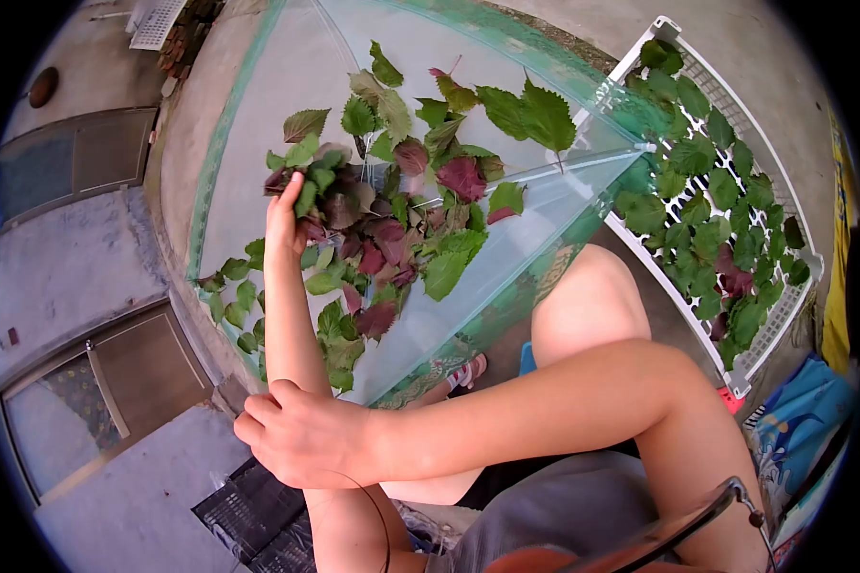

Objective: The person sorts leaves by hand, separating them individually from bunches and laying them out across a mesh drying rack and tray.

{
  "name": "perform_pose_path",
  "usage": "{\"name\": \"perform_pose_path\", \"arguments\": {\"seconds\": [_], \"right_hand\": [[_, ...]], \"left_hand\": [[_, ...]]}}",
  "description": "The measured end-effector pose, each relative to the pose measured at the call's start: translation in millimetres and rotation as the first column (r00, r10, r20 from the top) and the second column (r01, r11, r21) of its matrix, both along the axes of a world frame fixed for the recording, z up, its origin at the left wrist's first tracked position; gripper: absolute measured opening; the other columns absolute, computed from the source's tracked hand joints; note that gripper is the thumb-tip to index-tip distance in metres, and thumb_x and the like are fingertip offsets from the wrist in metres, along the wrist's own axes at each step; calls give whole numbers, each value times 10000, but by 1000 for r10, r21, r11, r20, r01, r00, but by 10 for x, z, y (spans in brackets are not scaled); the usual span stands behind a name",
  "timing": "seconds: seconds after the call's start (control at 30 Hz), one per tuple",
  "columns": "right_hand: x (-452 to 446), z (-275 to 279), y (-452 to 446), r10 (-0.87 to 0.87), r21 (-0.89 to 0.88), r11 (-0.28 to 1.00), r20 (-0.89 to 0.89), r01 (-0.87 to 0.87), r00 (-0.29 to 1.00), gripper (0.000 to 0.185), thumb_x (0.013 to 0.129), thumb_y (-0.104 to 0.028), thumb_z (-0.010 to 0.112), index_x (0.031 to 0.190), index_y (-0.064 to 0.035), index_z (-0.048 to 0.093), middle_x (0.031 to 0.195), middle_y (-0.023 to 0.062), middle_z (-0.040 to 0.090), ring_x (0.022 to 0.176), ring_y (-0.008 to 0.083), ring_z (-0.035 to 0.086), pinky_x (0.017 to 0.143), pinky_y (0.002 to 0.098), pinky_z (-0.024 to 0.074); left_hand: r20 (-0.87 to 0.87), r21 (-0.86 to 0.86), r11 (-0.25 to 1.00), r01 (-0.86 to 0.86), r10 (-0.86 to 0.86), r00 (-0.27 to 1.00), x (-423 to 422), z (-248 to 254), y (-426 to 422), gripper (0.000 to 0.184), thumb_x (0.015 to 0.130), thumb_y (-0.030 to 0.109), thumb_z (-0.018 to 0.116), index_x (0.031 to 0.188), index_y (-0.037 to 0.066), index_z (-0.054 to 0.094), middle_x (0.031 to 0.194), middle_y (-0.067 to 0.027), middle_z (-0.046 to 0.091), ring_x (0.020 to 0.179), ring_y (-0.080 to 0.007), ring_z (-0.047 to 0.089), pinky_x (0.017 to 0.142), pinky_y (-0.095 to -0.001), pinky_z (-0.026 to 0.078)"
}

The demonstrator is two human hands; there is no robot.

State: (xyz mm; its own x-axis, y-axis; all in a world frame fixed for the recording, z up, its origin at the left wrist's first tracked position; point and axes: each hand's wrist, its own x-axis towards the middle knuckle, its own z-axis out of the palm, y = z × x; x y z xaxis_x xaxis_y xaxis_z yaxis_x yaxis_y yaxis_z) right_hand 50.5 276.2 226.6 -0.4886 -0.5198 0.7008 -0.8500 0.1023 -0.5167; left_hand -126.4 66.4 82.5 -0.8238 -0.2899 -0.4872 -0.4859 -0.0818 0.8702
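Observation:
My left hand [283,215] reaches out over a mesh food cover [287,72] with green lace trim and thin ribs. Its fingers close on a bunch of green and purple perilla leaves [339,201]; the leaves hide part of the fingers. More loose perilla leaves [387,244] lie heaped and scattered on the mesh around it. My right arm crosses in front of my body. At its end my right hand [306,435] is curled over my left forearm [301,334], its fingertips hidden from view.
To the right, a white slatted plastic basket [779,349] has green leaves and a few purple ones spread over its bottom. My bent knee [588,296] sits between basket and mesh. Black plastic [253,516] lies at lower left; a blue printed bag [803,406] is at right.

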Motion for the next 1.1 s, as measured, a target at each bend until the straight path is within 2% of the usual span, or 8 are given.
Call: {"name": "perform_pose_path", "arguments": {"seconds": [0.37, 0.43, 0.5, 0.7, 0.77, 0.9, 1.03, 1.1], "right_hand": [[54, -13, -89, 36, 66, 997, -32, -34, 999, 136, 701, -219, 586, 710, -127, 686, 840, 14, 510, 833, 184, 475, 676, 283, 390], [58, -22, -116, 32, 69, 997, -34, -30, 999, 136, 709, -217, 584, 715, -130, 688, 846, 14, 514, 837, 184, 478, 678, 284, 391], [61, -21, -133, 43, 76, 996, -33, -40, 999, 139, 721, -212, 577, 720, -133, 691, 851, 14, 519, 840, 183, 481, 678, 285, 391], [52, -7, -120, 36, 85, 996, -32, -33, 999, 147, 725, -219, 574, 718, -135, 694, 842, 14, 520, 834, 184, 483, 664, 283, 386], [47, -14, -128, 33, 81, 996, -36, -30, 999, 147, 724, -221, 574, 717, -135, 693, 840, 13, 519, 834, 184, 482, 658, 282, 383], [44, -24, -119, 16, 73, 997, -28, -14, 999, 147, 720, -224, 576, 718, -135, 693, 837, 9, 516, 836, 181, 481, 650, 279, 376], [37, -30, -116, 3, 79, 997, -30, -1, 1000, 146, 716, -225, 578, 720, -135, 694, 837, 8, 516, 834, 180, 479, 653, 280, 376], [35, -27, -101, 10, 92, 996, -28, -8, 1000, 144, 714, -225, 580, 720, -134, 692, 835, 6, 513, 830, 180, 477, 657, 284, 376]], "left_hand": [[-162, 432, 886, 170, -109, 981, 293, 310, -278, 379, 931, 274, 479, 1157, -22, 548, 1086, -186, 614, 918, -302, 625, 814, -448, 531], [-30, -67, 993, -92, 90, 995, 319, 451, 97, 437, 966, 341, 426, 1211, -8, 520, 1183, -157, 576, 1039, -281, 582, 861, -418, 508], [-77, 290, 955, -55, 81, 994, 334, 462, -19, 460, 962, 380, 427, 1206, 2, 526, 1192, -138, 574, 1065, -278, 566, 891, -392, 492], [-122, 431, 894, 122, -76, 990, 379, 423, -275, 342, 951, 259, 483, 1173, 8, 555, 1093, -132, 616, 973, -265, 609, 848, -403, 510], [-62, -39, 998, 53, -55, 997, 373, 441, -150, 281, 918, 85, 467, 1169, -7, 554, 1114, -143, 610, 995, -273, 606, 855, -397, 519], [-142, 108, 989, 98, -82, 986, 414, 389, -213, 361, 842, -57, 400, 1165, -25, 557, 1152, -162, 594, 1059, -297, 588, 911, -399, 506], [-45, 112, 988, 102, -98, 994, 396, 331, -422, 341, 904, 113, 537, 1217, -16, 501, 1114, -146, 616, 827, -217, 633, 682, -319, 533], [-2, -314, 948, -41, 42, 999, 404, 205, -302, 319, 902, 246, 594, 1126, 19, 601, 919, -94, 663, 736, -145, 614, 632, -267, 492]]}}
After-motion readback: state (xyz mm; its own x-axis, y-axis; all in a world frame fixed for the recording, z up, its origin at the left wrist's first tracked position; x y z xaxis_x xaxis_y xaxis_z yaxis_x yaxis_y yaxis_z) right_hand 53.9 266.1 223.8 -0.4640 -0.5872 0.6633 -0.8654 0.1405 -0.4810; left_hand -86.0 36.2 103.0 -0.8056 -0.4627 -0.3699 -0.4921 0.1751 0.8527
